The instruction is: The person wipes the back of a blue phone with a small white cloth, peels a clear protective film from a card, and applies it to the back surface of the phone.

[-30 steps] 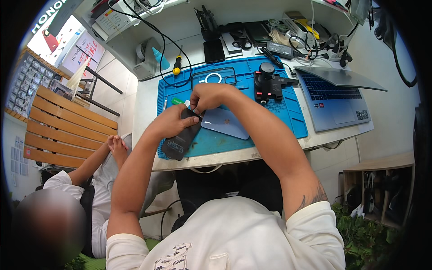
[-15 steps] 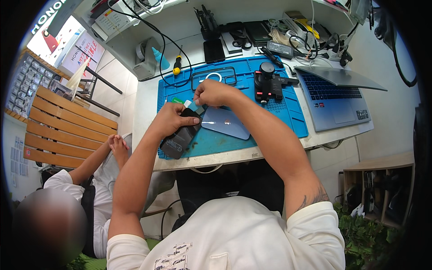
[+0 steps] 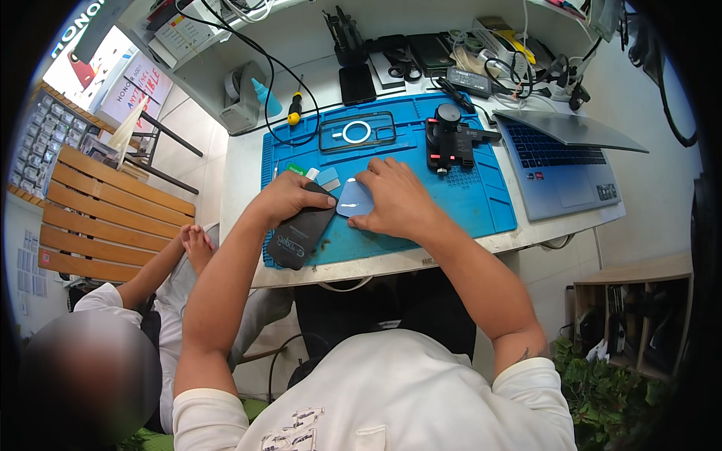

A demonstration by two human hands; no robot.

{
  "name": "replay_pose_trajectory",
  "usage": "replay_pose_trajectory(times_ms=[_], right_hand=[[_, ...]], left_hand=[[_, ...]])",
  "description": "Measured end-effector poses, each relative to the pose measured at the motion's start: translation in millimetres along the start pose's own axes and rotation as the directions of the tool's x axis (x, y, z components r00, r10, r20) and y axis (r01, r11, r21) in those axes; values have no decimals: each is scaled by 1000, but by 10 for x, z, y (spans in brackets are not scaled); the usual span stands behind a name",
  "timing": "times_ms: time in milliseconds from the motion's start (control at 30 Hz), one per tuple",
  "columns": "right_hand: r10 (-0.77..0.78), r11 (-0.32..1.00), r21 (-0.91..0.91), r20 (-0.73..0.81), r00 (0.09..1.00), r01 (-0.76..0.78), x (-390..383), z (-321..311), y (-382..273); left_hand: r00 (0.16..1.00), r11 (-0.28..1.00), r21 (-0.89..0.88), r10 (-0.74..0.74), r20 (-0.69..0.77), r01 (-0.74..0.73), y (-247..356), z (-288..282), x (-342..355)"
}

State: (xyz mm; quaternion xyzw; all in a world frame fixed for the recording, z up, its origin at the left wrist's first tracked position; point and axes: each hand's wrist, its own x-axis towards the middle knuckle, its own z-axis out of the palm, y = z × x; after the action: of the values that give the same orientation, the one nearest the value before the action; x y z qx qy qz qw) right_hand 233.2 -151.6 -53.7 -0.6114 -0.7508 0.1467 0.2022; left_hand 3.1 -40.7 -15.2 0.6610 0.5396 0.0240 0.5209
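Observation:
My left hand (image 3: 284, 197) grips a dark grey, flat pouch-like piece (image 3: 301, 237) with printing on it, held over the left part of the blue mat (image 3: 489, 188). My right hand (image 3: 392, 194) is wrapped over a pale blue phone (image 3: 353, 197), thumb and fingers at its opposite edges, covering much of it. Just past them lie a green item (image 3: 295, 169) and a small light blue-grey piece (image 3: 328, 179). Farther back on the mat rest a clear black-rimmed phone case (image 3: 383, 124) with a white ring and a black clamp-like tool (image 3: 449, 139).
An open laptop (image 3: 556, 177) is at the right. Along the back are a black phone (image 3: 357, 84), cables, a yellow screwdriver (image 3: 295, 109) and a blue bottle (image 3: 267, 98). A seated person (image 3: 131, 323) with clasped hands is at my left, beside a wooden bench (image 3: 105, 210).
My right hand has left the small pieces beside my left hand and moved right and down onto the blue phone. My left hand still holds the dark piece in about the same place.

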Motion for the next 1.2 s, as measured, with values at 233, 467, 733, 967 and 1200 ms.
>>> replay_pose_trajectory(times_ms=[233, 467, 733, 967, 1200], right_hand=[[-5, 994, 110, -134, 991, 20, -2, 113, 46], [-29, 994, 101, -156, 987, 45, -2, 130, 62], [-11, 990, 139, -169, 986, 35, -18, 132, 51], [-28, 987, 152, -187, 982, 57, -39, 157, 79], [-26, 982, 178, -199, 980, 62, -38, 181, 107]], left_hand=[[995, 999, 5, 41, -91, -41, 26, 108, -14], [998, 999, -2, 42, -55, -42, 12, 79, 26], [998, 996, 68, 62, -3, -62, 41, 46, 62], [987, 958, 245, 133, 90, -151, 81, -78, 134], [965, 919, 320, 173, 198, -230, 129, -152, 196]])
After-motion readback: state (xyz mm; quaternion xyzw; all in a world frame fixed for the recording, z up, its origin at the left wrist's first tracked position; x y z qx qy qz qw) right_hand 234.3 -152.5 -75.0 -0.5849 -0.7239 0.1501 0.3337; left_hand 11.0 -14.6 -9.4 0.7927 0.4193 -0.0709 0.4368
